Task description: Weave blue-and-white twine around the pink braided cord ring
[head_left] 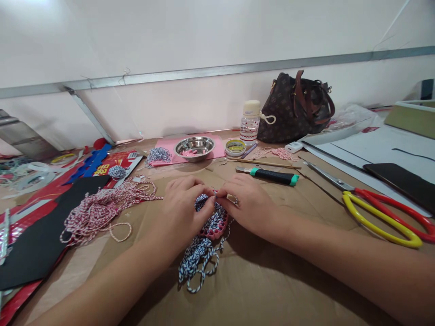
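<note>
The left hand (181, 206) and the right hand (248, 203) are both closed, their fingertips meeting to pinch blue-and-white twine (204, 203). The twine is wound around a rounded pink piece (213, 231) directly beneath the hands, above brown kraft paper (278, 280) spread over the counter. Its loose end trails toward the person in a tangled loop. To the left lies a heap of red-and-white twine (102, 215). To the right are a utility knife (275, 176) with a black-and-green grip and scissors (380, 217) with red and yellow handles. Farther back, a steel bowl (195, 147) sits on a pink sheet (217, 147), near a plastic bottle (250, 122) and a brown handbag (295, 108).
</note>
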{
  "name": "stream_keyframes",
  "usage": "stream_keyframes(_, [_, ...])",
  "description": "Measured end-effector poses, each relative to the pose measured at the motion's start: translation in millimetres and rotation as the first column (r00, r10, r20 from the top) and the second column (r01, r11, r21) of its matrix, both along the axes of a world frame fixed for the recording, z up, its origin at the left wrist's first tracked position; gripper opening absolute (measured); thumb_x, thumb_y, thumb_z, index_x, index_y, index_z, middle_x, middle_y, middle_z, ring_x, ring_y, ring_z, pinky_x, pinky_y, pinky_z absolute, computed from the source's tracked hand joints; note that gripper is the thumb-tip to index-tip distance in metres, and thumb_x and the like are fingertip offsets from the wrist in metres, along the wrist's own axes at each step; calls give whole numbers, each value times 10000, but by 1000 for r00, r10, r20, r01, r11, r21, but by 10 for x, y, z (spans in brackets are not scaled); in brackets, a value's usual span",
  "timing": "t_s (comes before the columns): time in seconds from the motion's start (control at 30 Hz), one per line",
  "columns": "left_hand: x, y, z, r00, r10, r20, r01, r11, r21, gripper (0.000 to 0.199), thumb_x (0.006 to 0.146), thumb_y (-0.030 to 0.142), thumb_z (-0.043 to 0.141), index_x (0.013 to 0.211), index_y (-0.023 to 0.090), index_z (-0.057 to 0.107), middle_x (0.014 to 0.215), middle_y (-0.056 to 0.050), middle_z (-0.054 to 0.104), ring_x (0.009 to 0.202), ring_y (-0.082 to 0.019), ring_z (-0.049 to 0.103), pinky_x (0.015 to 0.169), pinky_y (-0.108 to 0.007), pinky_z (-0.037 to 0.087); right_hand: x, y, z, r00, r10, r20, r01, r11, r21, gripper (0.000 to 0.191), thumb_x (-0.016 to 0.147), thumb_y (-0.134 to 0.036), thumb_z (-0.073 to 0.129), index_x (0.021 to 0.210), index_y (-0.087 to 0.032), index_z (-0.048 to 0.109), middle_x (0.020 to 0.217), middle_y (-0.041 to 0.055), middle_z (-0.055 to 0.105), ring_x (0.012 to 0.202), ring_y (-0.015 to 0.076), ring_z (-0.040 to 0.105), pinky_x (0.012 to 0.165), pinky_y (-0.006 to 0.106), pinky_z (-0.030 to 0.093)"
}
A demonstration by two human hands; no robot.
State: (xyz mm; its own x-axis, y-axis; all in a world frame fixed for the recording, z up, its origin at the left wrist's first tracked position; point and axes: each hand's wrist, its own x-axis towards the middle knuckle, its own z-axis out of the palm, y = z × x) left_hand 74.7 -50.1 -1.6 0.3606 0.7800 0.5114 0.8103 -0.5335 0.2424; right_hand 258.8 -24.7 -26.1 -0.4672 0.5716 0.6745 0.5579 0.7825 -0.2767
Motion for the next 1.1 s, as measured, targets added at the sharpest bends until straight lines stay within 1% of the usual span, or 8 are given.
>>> stream_keyframes(0.27, [22,-3,11,999,14,-41,-15,999,-32,109,890,230,559,851,184,649,961,-65,651,979,-265,586,901,-454,416,-4,-4,4,999,0,47,-2,999,32,130,892,-159,641,771,-156,688,721,34,658,747,187,541,765,320,396])
stream_keyframes(0.47, [33,-15,30,998,33,-50,-36,997,-72,107,887,209,516,847,174,608,963,-78,635,988,-261,578,911,-438,421,27,18,4,1000,30,-1,-30,999,-12,51,894,-192,654,871,-175,696,775,23,684,769,183,562,770,317,403])
stream_keyframes(0.53, [30,-4,37,999,39,-28,-42,994,-97,115,891,221,507,838,181,601,951,-72,631,986,-256,577,910,-433,420,46,25,20,1000,27,-1,-27,1000,-12,71,908,-211,638,887,-170,692,801,31,692,789,188,569,772,323,409])
stream_keyframes(0.6, [32,7,49,999,47,-1,-47,990,-132,122,890,233,501,821,192,593,935,-64,630,984,-254,577,905,-430,420,65,25,43,999,35,37,-36,999,28,114,935,-225,600,890,-168,688,830,41,701,825,197,576,810,340,415])
stream_keyframes(0.7, [47,9,71,997,65,37,-57,979,-198,125,879,240,498,796,204,583,921,-53,636,978,-250,584,904,-427,423,80,13,77,992,59,111,-73,989,131,154,960,-217,550,896,-172,684,868,40,717,866,196,594,923,378,401])
stream_keyframes(0.8, [66,3,81,993,80,82,-56,964,-260,125,871,242,493,785,211,579,928,-51,646,982,-247,592,902,-423,429,72,-8,98,988,43,148,-71,980,188,167,966,-204,530,895,-178,680,885,36,723,884,191,610,995,397,373])
stream_keyframes(0.93, [70,3,66,991,83,108,-51,962,-269,129,870,249,489,779,209,571,933,-56,651,991,-254,596,897,-428,434,52,-21,102,984,4,179,-41,978,205,170,968,-197,509,926,-187,674,907,40,727,906,200,610,1016,412,362])
stream_keyframes(1.1, [79,-7,60,993,64,99,-37,967,-252,125,866,243,487,779,212,571,929,-48,648,982,-246,594,889,-417,431,41,-6,82,985,10,172,-41,983,179,146,927,-174,533,900,-186,676,896,46,720,905,212,592,991,411,370])
